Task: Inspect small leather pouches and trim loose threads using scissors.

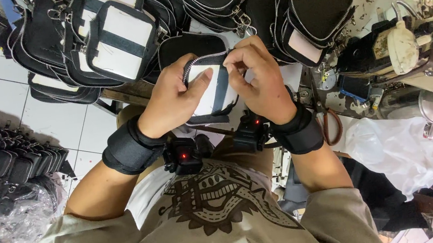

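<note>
A small black-and-white pouch [213,91] with a silver zipper and a dark strap across its front hangs between my hands at the middle of the head view. My left hand [174,96] grips its left side, thumb pressed on the white panel. My right hand [258,80] pinches the zipper edge at the top right. Both wrists wear black bands with small devices. The lower part of the pouch is partly hidden behind my hands.
A heap of finished black and white pouches [121,33] fills the table top beyond my hands. A sewing machine [419,56] stands at the right with scissors [331,123] near it. More black pouches [15,159] and a plastic bag [14,215] lie on the tiled floor at left.
</note>
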